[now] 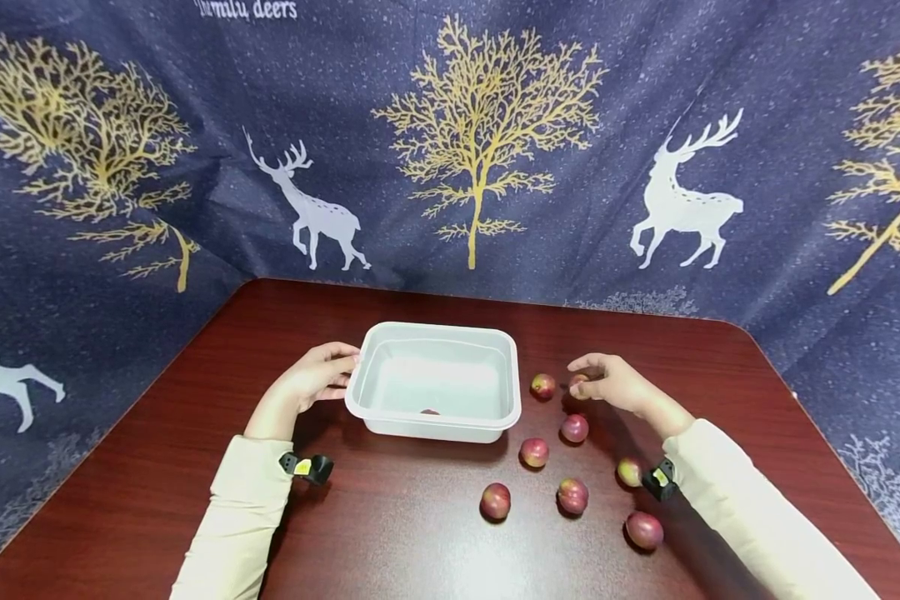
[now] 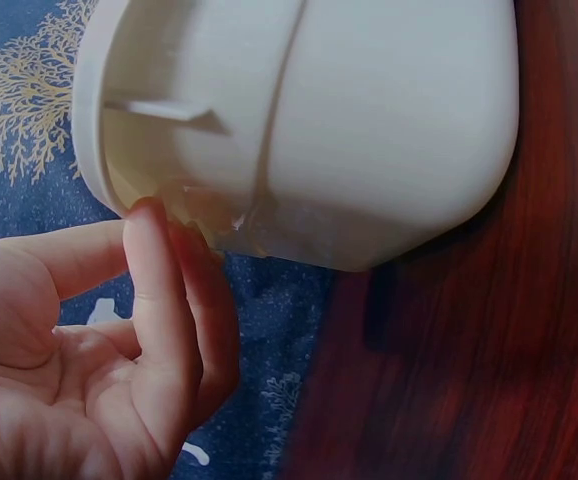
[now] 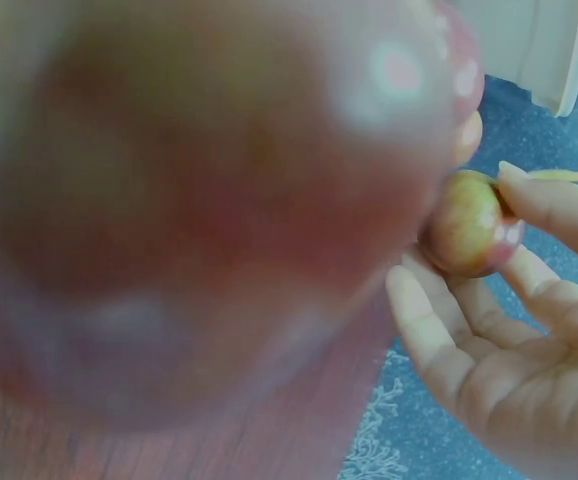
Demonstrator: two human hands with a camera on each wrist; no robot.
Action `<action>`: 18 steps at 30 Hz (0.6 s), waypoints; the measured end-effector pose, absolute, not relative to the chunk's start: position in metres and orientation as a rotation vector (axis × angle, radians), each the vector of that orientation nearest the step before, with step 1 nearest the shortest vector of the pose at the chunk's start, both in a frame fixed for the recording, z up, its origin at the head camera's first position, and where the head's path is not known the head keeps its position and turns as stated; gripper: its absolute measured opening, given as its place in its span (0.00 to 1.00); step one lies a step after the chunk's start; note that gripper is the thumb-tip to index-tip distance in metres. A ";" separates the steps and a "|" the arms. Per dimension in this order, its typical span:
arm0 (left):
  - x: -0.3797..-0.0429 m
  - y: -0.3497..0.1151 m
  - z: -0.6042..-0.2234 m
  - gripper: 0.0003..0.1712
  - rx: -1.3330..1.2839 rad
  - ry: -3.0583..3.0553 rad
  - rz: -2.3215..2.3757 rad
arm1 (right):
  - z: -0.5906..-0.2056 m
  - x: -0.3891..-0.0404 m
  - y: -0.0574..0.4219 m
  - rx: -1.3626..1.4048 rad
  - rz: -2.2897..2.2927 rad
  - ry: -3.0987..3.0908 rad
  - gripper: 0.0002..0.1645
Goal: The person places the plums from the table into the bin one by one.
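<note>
A white plastic tub [image 1: 433, 429] stands on the table, and my left hand [image 1: 317, 375] grips its left rim. In the left wrist view, the thumb and fingers of that hand [image 2: 149, 340] meet at the rim of the tub [image 2: 399, 110]. A sliver of a reddish fruit [image 1: 430, 412] shows inside, mostly hidden by the near wall. Right of the tub, my right hand [image 1: 607, 383] has its thumb and fingers around a red-and-yellow plum [image 3: 472, 225]. Another plum [image 1: 543, 386] lies just left of that hand.
Several more plums lie across the right half of the table, among them one near the tub's corner [image 1: 534, 452], and one plum [image 1: 629, 472] beside the right wrist. The dark red wooden table [image 1: 390, 517] ends at a blue patterned cloth [image 1: 420, 242] behind it.
</note>
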State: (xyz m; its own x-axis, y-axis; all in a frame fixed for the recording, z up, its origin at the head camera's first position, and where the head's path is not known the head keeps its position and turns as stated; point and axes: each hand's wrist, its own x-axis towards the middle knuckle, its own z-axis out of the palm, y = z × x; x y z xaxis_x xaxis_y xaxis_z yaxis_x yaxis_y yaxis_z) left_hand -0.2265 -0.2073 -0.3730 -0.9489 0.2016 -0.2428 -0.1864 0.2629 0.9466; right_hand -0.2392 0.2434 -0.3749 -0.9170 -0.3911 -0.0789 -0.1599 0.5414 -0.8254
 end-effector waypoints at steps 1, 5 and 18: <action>-0.227 -0.207 -0.373 0.25 0.013 2.225 1.734 | -0.374 -0.239 0.244 -0.458 -1.319 2.521 0.26; -0.227 -0.207 -0.373 0.25 0.017 2.231 1.733 | -0.374 -0.239 0.246 -0.428 -1.358 2.489 0.27; -0.226 -0.207 -0.372 0.25 0.005 2.238 1.726 | -0.371 -0.236 0.244 -0.297 -1.490 2.402 0.28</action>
